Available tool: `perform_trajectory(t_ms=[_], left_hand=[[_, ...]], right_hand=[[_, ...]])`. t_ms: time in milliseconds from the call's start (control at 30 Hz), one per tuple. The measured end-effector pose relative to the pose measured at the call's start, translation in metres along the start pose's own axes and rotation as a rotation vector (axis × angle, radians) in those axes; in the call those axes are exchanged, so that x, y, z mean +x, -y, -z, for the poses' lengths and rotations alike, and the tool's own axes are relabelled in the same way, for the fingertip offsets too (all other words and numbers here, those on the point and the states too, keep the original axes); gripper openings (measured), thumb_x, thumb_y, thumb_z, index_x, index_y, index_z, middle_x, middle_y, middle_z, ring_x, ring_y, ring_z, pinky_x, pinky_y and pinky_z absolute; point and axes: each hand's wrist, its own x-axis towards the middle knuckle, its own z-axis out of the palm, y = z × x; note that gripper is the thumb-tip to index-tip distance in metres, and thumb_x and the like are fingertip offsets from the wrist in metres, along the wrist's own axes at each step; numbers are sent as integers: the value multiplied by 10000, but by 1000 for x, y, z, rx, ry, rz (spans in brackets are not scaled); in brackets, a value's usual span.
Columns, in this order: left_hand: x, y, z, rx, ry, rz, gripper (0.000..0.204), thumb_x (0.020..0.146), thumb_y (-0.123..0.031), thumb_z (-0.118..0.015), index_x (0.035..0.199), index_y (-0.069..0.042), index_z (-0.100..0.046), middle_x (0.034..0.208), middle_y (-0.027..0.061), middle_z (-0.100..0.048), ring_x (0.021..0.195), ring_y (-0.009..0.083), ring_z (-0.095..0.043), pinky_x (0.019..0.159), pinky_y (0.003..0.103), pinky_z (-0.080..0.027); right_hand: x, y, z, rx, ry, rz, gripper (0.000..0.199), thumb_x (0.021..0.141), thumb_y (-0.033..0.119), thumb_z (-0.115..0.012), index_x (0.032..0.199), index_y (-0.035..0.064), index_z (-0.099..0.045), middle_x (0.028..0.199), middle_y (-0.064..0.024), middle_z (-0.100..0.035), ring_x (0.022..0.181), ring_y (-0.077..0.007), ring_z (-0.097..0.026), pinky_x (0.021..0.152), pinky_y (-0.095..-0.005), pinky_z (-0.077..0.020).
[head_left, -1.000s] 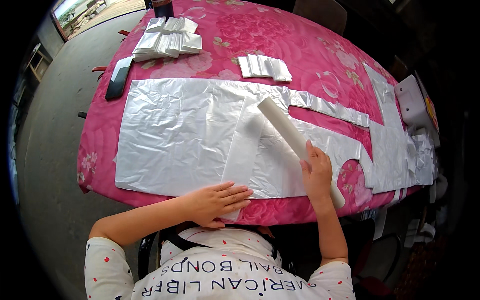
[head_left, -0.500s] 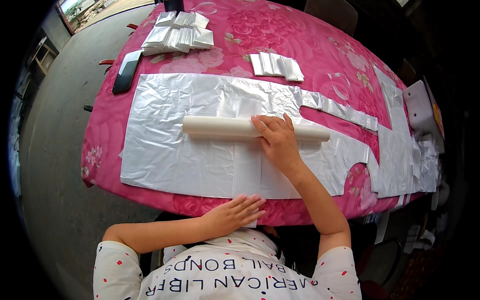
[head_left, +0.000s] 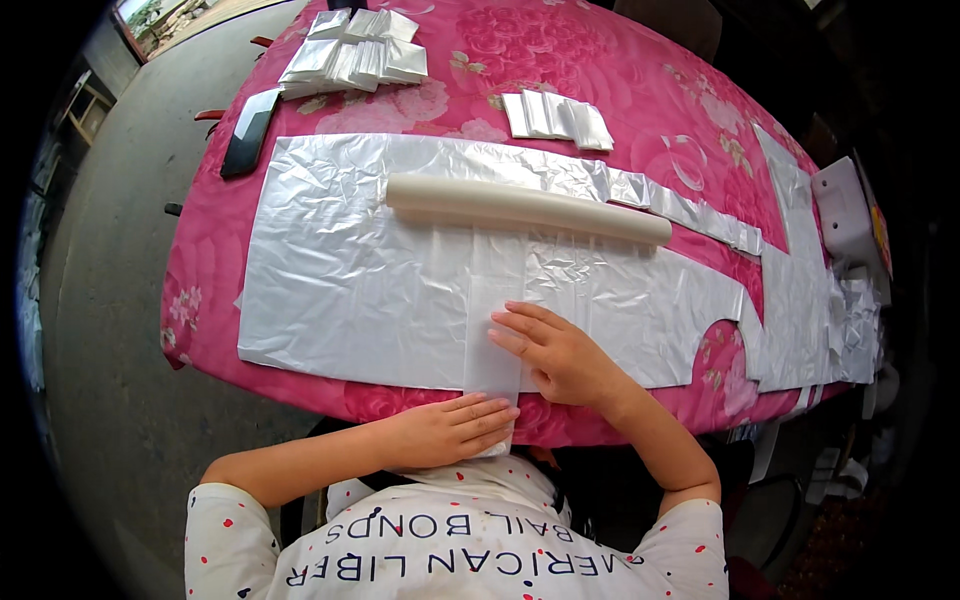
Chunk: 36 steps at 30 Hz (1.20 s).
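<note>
My left hand [head_left: 450, 430] lies flat with fingers stretched at the table's near edge, on the near end of a narrow translucent plastic strip [head_left: 492, 345]. My right hand [head_left: 560, 358] is open over the same strip, its fingertips at the strip's right side. Beneath is a large silvery-white plastic bag [head_left: 330, 290] spread flat, with handle-shaped cut-outs toward the right. Across the bag, beyond my right hand, a long cream-coloured tube or rod [head_left: 530, 212] rests with neither hand touching it.
On the pink flowered tablecloth [head_left: 200, 290], a stack of folded white plastic packets [head_left: 350, 60] sits at the far left beside a dark phone [head_left: 250, 132]. A smaller row of packets [head_left: 558, 120] lies beyond the tube. More plastic bags [head_left: 790, 320] and a white box [head_left: 842, 210] are at the right.
My right hand has let go of the tube and come back toward me, onto the strip. The tube now lies farther away and slightly to the right. My left hand has barely shifted.
</note>
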Motion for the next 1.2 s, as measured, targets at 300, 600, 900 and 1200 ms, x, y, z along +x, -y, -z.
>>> perform_trajectory(t_ms=[300, 600, 900, 1200], left_hand=[[1, 16, 15, -122, -322, 52, 453, 764, -184, -580, 1182, -24, -516, 1264, 144, -501, 1154, 257, -498, 986, 382, -396], [10, 29, 17, -155, -339, 452, 539, 712, -165, -601, 1206, 19, -488, 1132, 148, -578, 1014, 285, -562, 865, 392, -450], [21, 37, 38, -644, -463, 819, 554, 850, -91, -476, 1346, 57, -278, 1265, 205, -467, 1090, 354, -498, 923, 418, -396], [36, 22, 5, -86, -155, 667, 754, 813, -325, -558, 1353, 91, -237, 1434, 246, -214, 1350, 359, -192, 1098, 442, -157]], right_hand=[[-19, 26, -26, 53, -124, -53, 455, 662, 14, -608, 1114, 13, -555, 1191, -129, -531, 1117, -292, -493, 933, -374, -424], [-14, 23, -20, 19, -275, -140, 283, 673, 17, -623, 954, 46, -636, 908, -66, -632, 851, -238, -591, 725, -340, -490], [20, 0, -2, 578, -74, -892, 198, 855, 176, -570, 807, -4, -636, 582, -83, -589, 498, -145, -578, 491, -275, -443], [33, -8, 6, 693, 25, -1029, 254, 852, 209, -575, 771, -30, -606, 596, -61, -585, 526, -128, -605, 484, -262, -446]])
